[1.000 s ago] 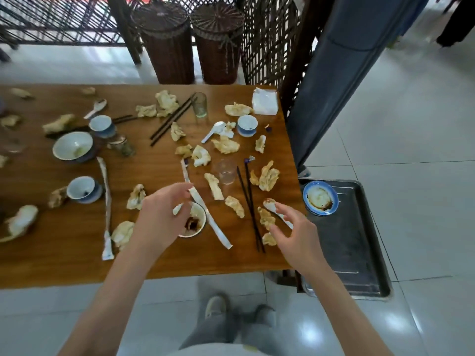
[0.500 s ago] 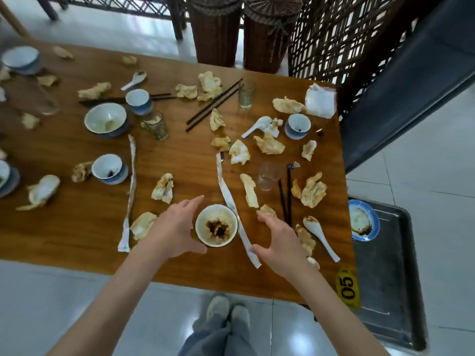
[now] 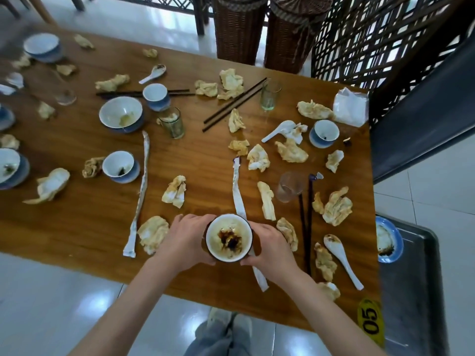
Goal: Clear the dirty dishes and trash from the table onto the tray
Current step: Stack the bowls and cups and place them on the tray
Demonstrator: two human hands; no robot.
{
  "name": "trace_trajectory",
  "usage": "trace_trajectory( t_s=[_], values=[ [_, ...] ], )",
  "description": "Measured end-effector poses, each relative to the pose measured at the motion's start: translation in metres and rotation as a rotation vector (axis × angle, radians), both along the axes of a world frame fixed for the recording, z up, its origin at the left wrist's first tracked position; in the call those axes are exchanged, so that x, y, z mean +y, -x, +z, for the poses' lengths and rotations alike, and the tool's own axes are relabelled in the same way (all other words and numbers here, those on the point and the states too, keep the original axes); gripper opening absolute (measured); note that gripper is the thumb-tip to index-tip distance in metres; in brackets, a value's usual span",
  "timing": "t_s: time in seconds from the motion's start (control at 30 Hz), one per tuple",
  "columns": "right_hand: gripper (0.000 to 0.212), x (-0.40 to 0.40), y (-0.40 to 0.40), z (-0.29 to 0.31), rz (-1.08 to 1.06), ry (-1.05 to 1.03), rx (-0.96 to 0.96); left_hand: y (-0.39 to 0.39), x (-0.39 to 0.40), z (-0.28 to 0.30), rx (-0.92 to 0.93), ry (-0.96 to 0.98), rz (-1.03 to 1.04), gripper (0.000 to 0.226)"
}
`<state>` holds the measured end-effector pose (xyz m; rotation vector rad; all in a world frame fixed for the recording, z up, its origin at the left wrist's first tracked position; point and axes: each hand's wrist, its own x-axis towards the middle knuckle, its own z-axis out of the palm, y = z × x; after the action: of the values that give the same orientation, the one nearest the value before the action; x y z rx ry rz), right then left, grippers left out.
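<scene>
A small white bowl with dark sauce residue sits near the table's front edge, cupped from both sides. My left hand wraps its left side and my right hand its right side. A metal tray stands low at the right, off the table end, holding a blue-rimmed saucer. Crumpled stained napkins lie all over the wooden table. A white spoon and dark chopsticks lie right of my hands.
More bowls, cups, glasses and long paper chopstick wrappers cover the table. A tissue pack sits at the far right corner. Two wicker baskets and a lattice screen stand behind. A yellow "05" tag marks the table edge.
Both hands have closed in around the sauce bowl, from open beside it to gripping it. The spoon that my right hand touched a second ago lies on the table. The view shifted left.
</scene>
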<state>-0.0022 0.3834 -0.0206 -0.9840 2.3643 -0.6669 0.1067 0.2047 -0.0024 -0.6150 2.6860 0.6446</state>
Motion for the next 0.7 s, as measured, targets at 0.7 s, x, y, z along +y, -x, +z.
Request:
trace_trajectory(
  t_s=[0.7],
  values=[
    [0.091,-0.163,-0.027,0.081,-0.022,0.095,-0.037,-0.044,-0.166,0.079,0.264,-0.16,0.138,0.091]
  ],
)
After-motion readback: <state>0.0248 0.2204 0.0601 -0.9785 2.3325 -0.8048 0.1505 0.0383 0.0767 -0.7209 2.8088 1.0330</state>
